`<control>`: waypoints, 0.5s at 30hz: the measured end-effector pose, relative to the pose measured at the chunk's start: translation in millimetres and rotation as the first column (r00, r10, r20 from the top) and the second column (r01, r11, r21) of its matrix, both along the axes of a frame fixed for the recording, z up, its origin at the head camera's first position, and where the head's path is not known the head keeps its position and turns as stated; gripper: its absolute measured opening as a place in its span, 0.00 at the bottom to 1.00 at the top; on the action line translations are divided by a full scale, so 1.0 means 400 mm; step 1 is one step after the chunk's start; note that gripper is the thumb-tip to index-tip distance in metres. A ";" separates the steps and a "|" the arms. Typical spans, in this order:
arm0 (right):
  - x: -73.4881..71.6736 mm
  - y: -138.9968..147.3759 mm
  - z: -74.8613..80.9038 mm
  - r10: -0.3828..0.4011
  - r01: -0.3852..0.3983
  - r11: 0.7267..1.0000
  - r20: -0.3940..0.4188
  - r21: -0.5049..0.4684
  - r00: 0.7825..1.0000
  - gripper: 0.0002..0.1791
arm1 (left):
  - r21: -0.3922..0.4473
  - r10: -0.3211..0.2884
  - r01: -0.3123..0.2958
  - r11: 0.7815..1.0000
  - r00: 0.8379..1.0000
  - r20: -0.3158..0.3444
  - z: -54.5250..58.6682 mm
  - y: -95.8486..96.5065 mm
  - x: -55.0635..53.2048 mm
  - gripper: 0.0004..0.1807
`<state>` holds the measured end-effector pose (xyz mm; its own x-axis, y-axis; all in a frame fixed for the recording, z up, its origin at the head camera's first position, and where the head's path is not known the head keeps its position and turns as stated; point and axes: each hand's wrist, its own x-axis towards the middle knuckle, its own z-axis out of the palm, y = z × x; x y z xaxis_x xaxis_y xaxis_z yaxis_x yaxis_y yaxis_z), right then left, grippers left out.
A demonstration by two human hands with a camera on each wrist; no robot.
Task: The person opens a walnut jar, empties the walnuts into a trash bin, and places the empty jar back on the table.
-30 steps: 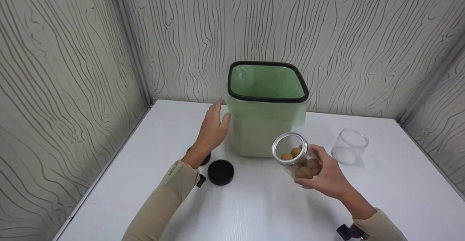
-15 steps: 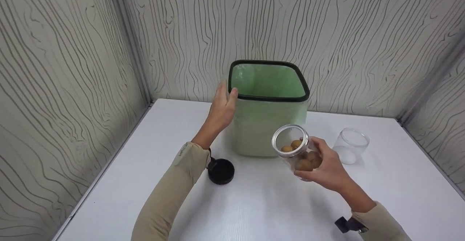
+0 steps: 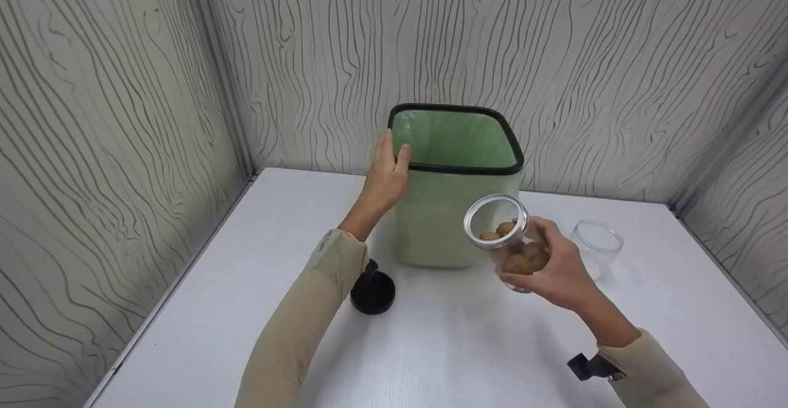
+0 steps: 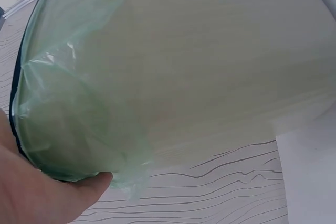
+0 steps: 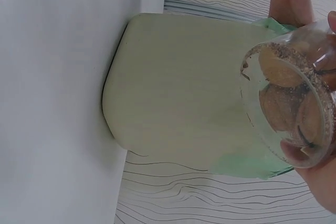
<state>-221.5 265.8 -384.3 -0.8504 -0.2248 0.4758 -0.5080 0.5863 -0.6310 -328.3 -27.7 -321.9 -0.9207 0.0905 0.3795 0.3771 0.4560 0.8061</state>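
My right hand grips a clear jar with a silvery rim, tilted so its open mouth faces up and left, in front of the bin. Several round brown pieces lie inside, and the right wrist view shows crumbs round the jar base. A pale green trash bin with a black rim and a green liner bag stands behind the jar. My left hand rests at the rim's left front corner, fingers fairly straight along the side and thumb at the front.
A second clear jar stands on the white table right of the bin, partly behind my right hand. A round black lid lies beneath my left wrist. Patterned wall panels enclose the table at the back and sides.
My left hand has moved up and right from beside the bin to its rim. My right hand has raised the jar slightly, still tilted.
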 end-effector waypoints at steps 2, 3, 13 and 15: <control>-0.002 0.002 0.006 -0.008 0.008 1.000 0.001 0.004 1.000 0.49 | 0.008 0.014 -0.014 1.000 1.000 0.001 -0.002 0.004 0.000 0.35; -0.004 0.003 0.009 -0.009 0.009 1.000 -0.001 0.004 1.000 0.49 | 0.013 0.019 -0.019 1.000 1.000 0.002 -0.003 0.006 0.000 0.35; -0.021 0.026 0.065 -0.045 0.046 0.999 -0.050 0.025 0.998 0.49 | 0.045 0.044 -0.044 0.998 0.999 -0.009 -0.008 0.009 -0.003 0.33; -0.025 0.033 0.079 -0.053 0.055 0.998 -0.064 0.021 0.997 0.49 | 0.043 0.046 -0.045 0.998 0.999 -0.013 -0.009 0.008 -0.004 0.33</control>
<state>-231.7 279.0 -352.7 -0.8299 -0.1906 0.5244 -0.5138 0.6277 -0.5849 -329.8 -24.7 -325.3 -0.9182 0.0322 0.3949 0.3680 0.4386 0.8199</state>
